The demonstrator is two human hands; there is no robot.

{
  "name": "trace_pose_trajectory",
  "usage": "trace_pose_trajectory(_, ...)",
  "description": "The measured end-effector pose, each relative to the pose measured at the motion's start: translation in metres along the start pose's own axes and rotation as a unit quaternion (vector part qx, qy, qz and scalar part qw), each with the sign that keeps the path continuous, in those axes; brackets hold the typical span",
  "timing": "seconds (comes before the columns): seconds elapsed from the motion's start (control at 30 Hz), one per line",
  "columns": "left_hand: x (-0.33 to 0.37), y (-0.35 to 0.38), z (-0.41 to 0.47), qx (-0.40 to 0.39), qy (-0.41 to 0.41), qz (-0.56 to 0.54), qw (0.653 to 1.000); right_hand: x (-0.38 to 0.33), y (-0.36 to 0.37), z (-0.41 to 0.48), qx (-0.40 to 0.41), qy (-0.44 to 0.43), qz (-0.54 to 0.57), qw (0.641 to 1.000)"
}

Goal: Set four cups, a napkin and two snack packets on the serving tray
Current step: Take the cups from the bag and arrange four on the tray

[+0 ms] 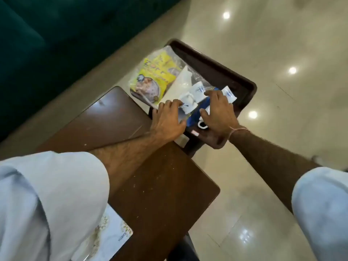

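Observation:
A dark brown serving tray (222, 72) sits at the far end of the brown table (160, 185), partly overhanging it. On the tray lie a yellow snack packet (152, 78), a white napkin (179, 82) and a blue snack packet (193, 120). White cups with blue logos stand among them: one (189, 104) under my left hand's (167, 119) fingertips, one (196, 89) behind it, one (228, 95) at the right. My right hand (220, 110) covers another cup, whose white handle (202, 126) shows below the thumb.
A dark green sofa (56, 44) fills the upper left. Glossy beige floor tiles (282, 44) surround the table on the right. A white patterned packet (111, 236) lies at the table's near edge, partly under my pale sleeve.

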State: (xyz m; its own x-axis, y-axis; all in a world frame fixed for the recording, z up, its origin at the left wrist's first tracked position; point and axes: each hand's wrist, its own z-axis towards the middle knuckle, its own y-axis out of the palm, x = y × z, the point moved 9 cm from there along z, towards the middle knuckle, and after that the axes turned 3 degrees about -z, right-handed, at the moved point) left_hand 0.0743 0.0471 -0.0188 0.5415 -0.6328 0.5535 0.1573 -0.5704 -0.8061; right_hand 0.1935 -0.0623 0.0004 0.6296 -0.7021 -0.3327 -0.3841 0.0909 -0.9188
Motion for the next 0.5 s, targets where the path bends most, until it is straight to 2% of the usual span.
trace_pose_trajectory(0.1, 0.033, 0.024, 0.019, -0.031, 0.012, -0.011, 0.999, 0.041, -0.012, 0.015, 0.024, 0.053, -0.01, 0.998)
trace_pose_trajectory(0.23, 0.057, 0.05, 0.035, -0.068, -0.023, -0.025, 0.997, 0.078, -0.015, 0.037, -0.001, 0.109, -0.043, 0.993)
trace_pose_trajectory(0.37, 0.064, 0.072, 0.044, -0.079, -0.062, 0.006, 0.995, 0.093, -0.01, 0.057, -0.026, 0.126, -0.064, 0.99)
trace_pose_trajectory(0.5, 0.062, 0.089, 0.047, -0.101, -0.093, -0.043, 0.99, 0.099, 0.005, 0.071, -0.058, 0.118, -0.08, 0.988)
